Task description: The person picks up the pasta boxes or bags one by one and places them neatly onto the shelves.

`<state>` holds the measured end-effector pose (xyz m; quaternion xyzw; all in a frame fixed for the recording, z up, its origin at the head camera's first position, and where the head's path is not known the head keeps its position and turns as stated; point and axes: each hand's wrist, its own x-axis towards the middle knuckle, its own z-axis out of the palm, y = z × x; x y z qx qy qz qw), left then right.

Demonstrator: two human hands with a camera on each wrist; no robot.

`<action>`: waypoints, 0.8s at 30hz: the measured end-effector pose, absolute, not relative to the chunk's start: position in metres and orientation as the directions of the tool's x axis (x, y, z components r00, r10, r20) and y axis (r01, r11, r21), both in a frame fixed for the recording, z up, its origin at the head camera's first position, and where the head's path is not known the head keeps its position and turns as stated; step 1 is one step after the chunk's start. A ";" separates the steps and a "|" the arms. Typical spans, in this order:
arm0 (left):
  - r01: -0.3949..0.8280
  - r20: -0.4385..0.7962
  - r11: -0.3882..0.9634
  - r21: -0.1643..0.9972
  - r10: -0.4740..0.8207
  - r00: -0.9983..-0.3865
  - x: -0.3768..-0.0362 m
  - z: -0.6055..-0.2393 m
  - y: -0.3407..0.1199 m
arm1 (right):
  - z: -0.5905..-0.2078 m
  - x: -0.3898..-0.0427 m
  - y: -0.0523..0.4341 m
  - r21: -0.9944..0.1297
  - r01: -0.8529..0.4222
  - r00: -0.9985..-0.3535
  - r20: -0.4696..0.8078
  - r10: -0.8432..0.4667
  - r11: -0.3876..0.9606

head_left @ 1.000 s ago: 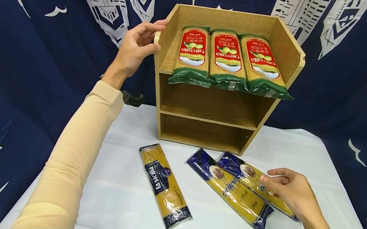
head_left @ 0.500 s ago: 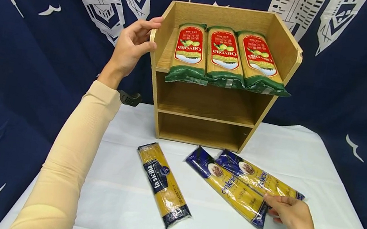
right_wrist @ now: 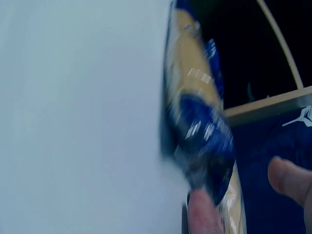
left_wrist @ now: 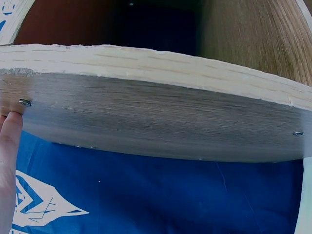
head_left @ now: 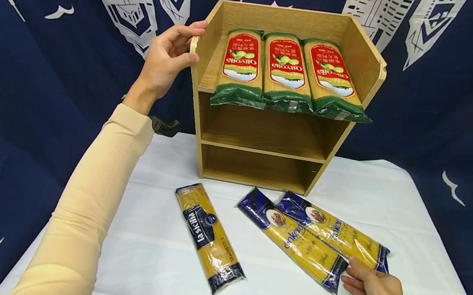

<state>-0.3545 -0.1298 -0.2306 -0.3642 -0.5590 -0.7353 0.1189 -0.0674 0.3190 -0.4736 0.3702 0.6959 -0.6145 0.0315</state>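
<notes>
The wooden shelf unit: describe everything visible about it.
The wooden shelf unit is a small open-fronted rack of light, grained board that stands upright at the back of the white-covered table. It has three levels. The top level, walled at the sides and back, holds three red-and-green pasta packs side by side, their ends overhanging the front. The two lower levels look bare. The left hand grips its left side panel; small screws show there.

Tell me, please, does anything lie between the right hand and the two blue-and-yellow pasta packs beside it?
Nothing visible does: the right hand already touches the near ends of the two blue-and-yellow pasta packs on the white tablecloth.
</notes>
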 end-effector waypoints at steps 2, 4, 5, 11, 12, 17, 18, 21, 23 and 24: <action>0.582 0.668 -0.347 0.735 0.227 -0.709 -0.354 -0.230 -0.131 | -0.473 -0.071 0.317 -0.841 0.529 -0.705 -0.509 0.494 -0.111; 0.583 0.669 -0.348 0.734 0.224 -0.709 -0.354 -0.230 -0.132 | -0.473 -0.075 0.314 -0.849 0.506 -0.691 -0.506 0.516 -0.156; 0.583 0.670 -0.351 0.733 0.224 -0.708 -0.354 -0.230 -0.131 | -0.472 -0.077 0.313 -0.852 0.493 -0.684 -0.503 0.528 -0.173; 0.579 0.671 -0.358 0.732 0.233 -0.704 -0.355 -0.230 -0.129 | -0.471 -0.085 0.314 -0.877 0.423 -0.687 -0.474 0.551 -0.228; 0.580 0.671 -0.358 0.732 0.233 -0.704 -0.355 -0.230 -0.129 | -0.470 -0.087 0.314 -0.877 0.413 -0.688 -0.476 0.547 -0.244; 0.579 0.672 -0.360 0.732 0.238 -0.702 -0.356 -0.230 -0.127 | -0.465 -0.098 0.318 -0.840 0.345 -0.682 -0.531 0.503 -0.419; 0.578 0.672 -0.362 0.731 0.239 -0.701 -0.356 -0.230 -0.127 | -0.464 -0.101 0.319 -0.817 0.326 -0.674 -0.553 0.489 -0.476; 0.576 0.672 -0.368 0.730 0.239 -0.700 -0.356 -0.230 -0.128 | -0.460 -0.109 0.319 -0.748 0.280 -0.659 -0.606 0.446 -0.602; 0.575 0.672 -0.369 0.731 0.237 -0.702 -0.356 -0.230 -0.128 | -0.457 -0.114 0.317 -0.703 0.268 -0.664 -0.631 0.402 -0.659; 0.575 0.672 -0.370 0.730 0.235 -0.702 -0.356 -0.230 -0.128 | -0.456 -0.117 0.315 -0.685 0.269 -0.676 -0.635 0.374 -0.677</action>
